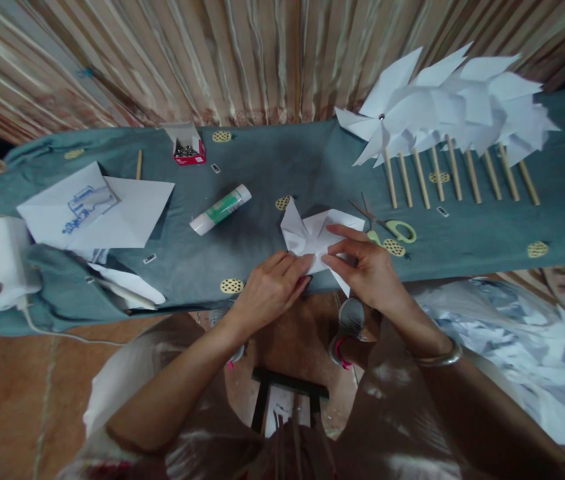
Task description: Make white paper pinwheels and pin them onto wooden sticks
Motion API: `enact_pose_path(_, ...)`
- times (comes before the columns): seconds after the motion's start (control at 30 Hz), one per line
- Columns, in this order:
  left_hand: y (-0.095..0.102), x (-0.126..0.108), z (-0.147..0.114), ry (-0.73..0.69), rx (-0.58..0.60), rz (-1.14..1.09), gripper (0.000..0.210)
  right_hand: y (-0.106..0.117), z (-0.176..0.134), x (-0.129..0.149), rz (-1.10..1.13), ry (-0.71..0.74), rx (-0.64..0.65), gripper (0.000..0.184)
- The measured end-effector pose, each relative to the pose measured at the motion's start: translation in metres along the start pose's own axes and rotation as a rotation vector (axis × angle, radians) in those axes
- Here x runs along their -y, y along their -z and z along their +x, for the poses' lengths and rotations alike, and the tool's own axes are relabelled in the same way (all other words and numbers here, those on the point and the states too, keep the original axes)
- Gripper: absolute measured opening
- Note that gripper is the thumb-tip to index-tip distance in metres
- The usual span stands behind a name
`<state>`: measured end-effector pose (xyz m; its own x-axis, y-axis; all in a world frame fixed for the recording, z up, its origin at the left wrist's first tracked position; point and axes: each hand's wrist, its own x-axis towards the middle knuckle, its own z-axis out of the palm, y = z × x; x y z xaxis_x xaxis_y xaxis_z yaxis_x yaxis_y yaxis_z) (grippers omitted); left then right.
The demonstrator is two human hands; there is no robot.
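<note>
A white folded-paper pinwheel (312, 230) lies at the table's front edge, its blades folded in towards the middle. My left hand (275, 283) presses its near-left side, fingers together and their tips on the paper. From the right, my right hand (370, 267) has its thumb and fingertips closed at the centre folds; what lies right under the tips is hidden. Just behind that hand are green-handled scissors (401, 231), blades apart. A glue stick (221, 209) lies to the left of the pinwheel. Farther back, an open red box (190, 159) holds small metal pieces.
Several paper pinwheels on wooden sticks (455, 110) overlap at the back right. Paper sheets (137, 213), a wooden stick (139, 164) and a white power adapter (0, 263) with a cord occupy the left. A bag of paper scraps (517, 347) stands below the table at right.
</note>
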<state>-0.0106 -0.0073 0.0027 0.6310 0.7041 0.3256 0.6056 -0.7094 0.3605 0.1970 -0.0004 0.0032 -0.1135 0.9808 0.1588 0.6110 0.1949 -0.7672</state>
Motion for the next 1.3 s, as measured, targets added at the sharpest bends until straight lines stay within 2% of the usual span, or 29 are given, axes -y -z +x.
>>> enact_pose_path(0.17,-0.002,0.002,-0.002,-0.059,0.029,-0.061,0.03,-0.002,0.0,0.003,-0.09,0.032,-0.01,0.009)
enact_pose_path(0.4,-0.004,0.001,-0.002,-0.076,-0.012,-0.125,0.025,-0.003,-0.001,-0.001,-0.121,0.074,-0.013,0.005)
enact_pose_path(0.77,-0.005,0.0,-0.002,-0.066,-0.034,-0.132,0.023,-0.003,-0.002,-0.003,-0.125,0.063,0.005,0.007)
enact_pose_path(1.13,-0.01,-0.002,-0.003,-0.01,-0.102,-0.152,0.019,-0.001,0.0,0.003,-0.131,0.054,-0.003,0.007)
enact_pose_path(1.3,-0.01,-0.003,-0.003,0.019,-0.095,-0.162,0.019,0.001,-0.001,0.005,-0.149,0.067,0.017,0.008)
